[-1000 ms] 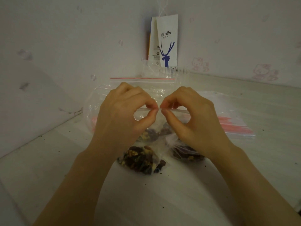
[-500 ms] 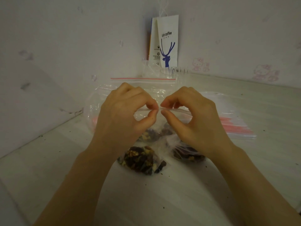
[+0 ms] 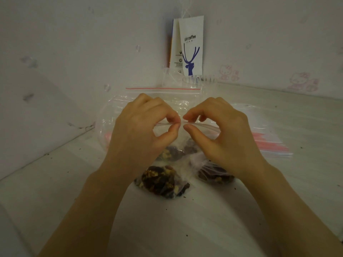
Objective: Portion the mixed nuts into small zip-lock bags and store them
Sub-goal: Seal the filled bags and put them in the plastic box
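left hand (image 3: 141, 130): thumb and forefinger curled in a tight pinch on the seal strip of the small zip-lock bag (image 3: 204, 125).
right hand (image 3: 222, 132): same pinch on the strip, its fingers (image 3: 193, 131) just beside the left ones.
small zip-lock bag: hangs below the fingers, mixed nuts (image 3: 175, 153) in the bottom.
filled bags: two on the tabletop (image 3: 185, 229), one (image 3: 161, 180) below the left fingers, one (image 3: 213, 175) under the right wrist.
large clear bag (image 3: 163, 90): behind the fingers.
empty bag stack (image 3: 269, 143): right of the right fingers.
coffee paper bag (image 3: 191, 47): well behind the fingers, upright in the wall corner.
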